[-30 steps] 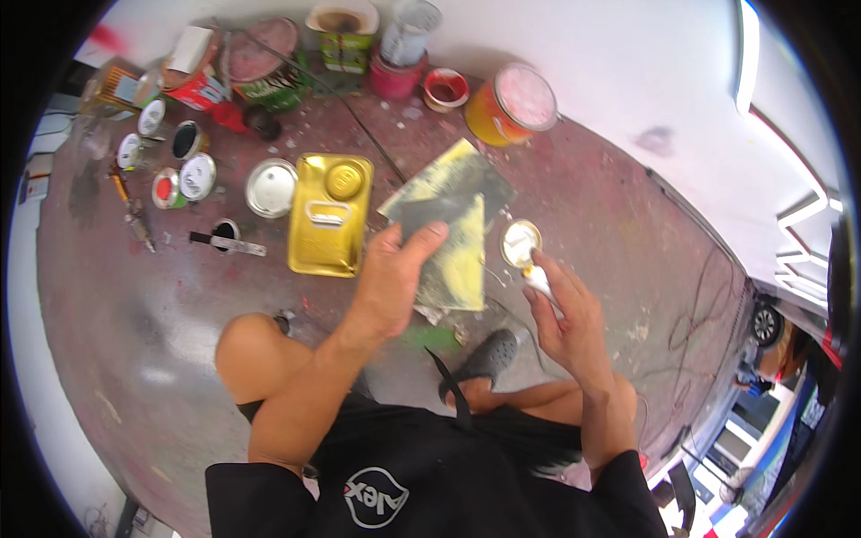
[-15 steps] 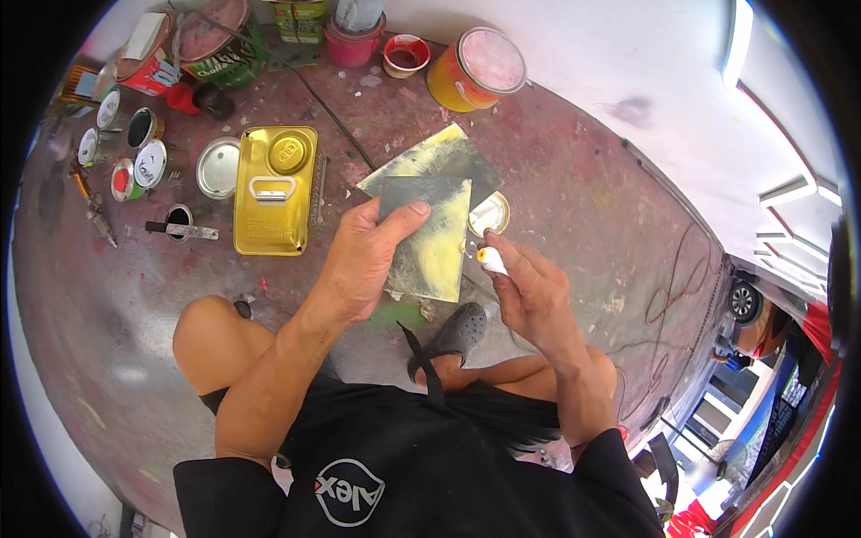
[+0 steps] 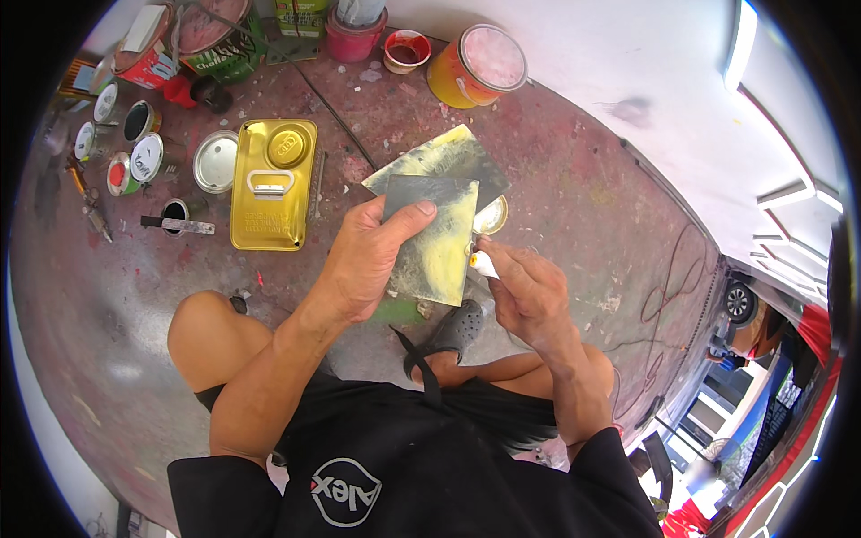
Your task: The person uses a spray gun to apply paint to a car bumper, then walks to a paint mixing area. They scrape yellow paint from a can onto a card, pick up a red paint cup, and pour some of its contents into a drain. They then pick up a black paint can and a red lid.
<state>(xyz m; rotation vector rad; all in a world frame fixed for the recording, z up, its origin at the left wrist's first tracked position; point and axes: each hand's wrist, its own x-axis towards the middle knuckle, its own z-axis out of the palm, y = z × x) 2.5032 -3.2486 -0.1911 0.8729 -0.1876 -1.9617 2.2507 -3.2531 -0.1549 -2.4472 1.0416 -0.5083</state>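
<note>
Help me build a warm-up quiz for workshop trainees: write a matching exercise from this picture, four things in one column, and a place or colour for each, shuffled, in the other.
Column 1
1. Front sheet with gray and yellow areas
2. White tube
3. Box-shaped can
4. Clog

Column 2
A. Gold
B. Held in the right hand
C. Gray, dotted with holes
D. Held in the left hand

Right pairs: 1-D, 2-B, 3-A, 4-C
</note>
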